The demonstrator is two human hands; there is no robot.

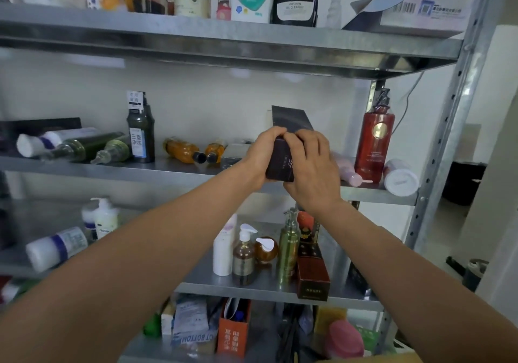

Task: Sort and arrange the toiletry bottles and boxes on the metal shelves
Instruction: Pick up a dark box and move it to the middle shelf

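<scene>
Both hands hold a small dark box [280, 163] with pale lettering in front of the middle metal shelf [179, 170]. My left hand [262, 152] grips its left side and top. My right hand [311, 163] wraps its right side, fingers curled over the top edge. The box's open dark flap [291, 118] stands up behind my fingers. On this shelf lie two orange bottles [182, 149], green bottles [84, 146] and white tubes on their sides. A dark green bottle [141, 132] and a red pump bottle [374, 141] stand upright.
The top shelf [224, 37] carries cleaner bottles and a white carton [420, 6]. The lower shelf [252, 284] holds upright pump bottles, a gold-green bottle [288, 247] and a red-brown box [312, 275]. A pink tube [347, 170] and a white tube [399, 177] lie beside the red bottle.
</scene>
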